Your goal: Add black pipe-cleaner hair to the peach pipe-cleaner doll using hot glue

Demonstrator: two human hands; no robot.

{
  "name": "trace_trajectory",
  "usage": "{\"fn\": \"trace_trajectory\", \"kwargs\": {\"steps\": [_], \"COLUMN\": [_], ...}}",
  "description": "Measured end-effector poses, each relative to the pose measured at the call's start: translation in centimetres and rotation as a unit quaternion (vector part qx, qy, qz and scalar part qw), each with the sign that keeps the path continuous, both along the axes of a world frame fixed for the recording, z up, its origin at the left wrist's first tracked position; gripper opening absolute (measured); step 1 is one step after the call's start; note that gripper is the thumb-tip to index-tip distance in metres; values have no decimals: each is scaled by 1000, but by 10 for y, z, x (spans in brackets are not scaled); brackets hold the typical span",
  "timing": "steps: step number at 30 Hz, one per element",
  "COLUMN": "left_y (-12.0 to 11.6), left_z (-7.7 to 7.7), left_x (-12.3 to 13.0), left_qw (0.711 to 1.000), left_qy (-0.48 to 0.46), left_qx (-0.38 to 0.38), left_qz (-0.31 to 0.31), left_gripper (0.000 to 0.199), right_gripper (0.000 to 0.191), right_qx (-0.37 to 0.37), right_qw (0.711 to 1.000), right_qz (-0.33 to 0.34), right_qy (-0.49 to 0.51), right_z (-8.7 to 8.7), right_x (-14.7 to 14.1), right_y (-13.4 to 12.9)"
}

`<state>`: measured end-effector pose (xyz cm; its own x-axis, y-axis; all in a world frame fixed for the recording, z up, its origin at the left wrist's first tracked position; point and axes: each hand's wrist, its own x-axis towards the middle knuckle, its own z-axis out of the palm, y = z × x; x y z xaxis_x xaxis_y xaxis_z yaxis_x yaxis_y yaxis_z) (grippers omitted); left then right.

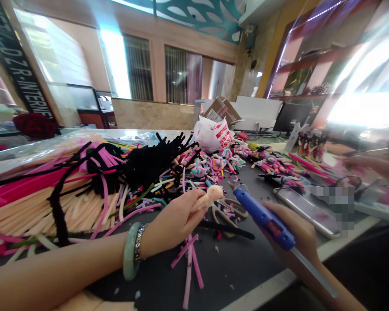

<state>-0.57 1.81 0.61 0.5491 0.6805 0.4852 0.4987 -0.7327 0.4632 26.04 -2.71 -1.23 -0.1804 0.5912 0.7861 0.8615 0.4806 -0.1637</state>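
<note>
My left hand [178, 214] pinches a small peach-coloured figure of fuzzy pipe cleaners [213, 195], its rounded end pointing right. In my right hand [293, 229] is a blue hot glue gun [261, 216], its nozzle aimed up and left, a short way from the figure. A clear glue stick [316, 272] sticks out of the gun's back end. Beneath the figure lie scissors [236, 207], partly hidden by my left hand, and a black pipe cleaner [230, 229]. Pink pipe cleaner pieces [189, 263] rest on the dark mat just below my left hand.
Bundles of peach pipe cleaners [74, 214] and black ones [149, 160] fill the left side. Small colourful pieces [217, 162] are heaped behind, before a white plastic bag [212, 134]. A phone [306, 211] lies right. Another person's hand [369, 166] is blurred at far right.
</note>
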Motion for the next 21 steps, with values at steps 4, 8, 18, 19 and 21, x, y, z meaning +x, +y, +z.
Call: {"fn": "trace_trajectory", "kwargs": {"steps": [4,8,18,19,21], "left_y": [1,5,11,12,15], "left_z": [0,0,0,0,0], "left_x": [0,-1,-1,-2,-4], "left_qw": [1000,999,999,998,997], "left_qy": [-8,7,20,15,7], "left_qx": [-14,-25,-11,-7,-3], "left_qz": [8,26,48,55,70], "left_gripper": [13,10,15,16,18], "right_gripper": [22,21,19,21,24], "right_qx": [-48,-49,-56,-80,-144], "right_qw": [987,989,980,967,928], "right_qz": [-74,-58,-50,-72,-82], "right_qy": [134,130,184,230,334], "right_z": [-15,-18,-10,-7,-1], "right_x": [-10,-8,-7,-5,2], "right_y": [-6,-10,-5,-2,7]}}
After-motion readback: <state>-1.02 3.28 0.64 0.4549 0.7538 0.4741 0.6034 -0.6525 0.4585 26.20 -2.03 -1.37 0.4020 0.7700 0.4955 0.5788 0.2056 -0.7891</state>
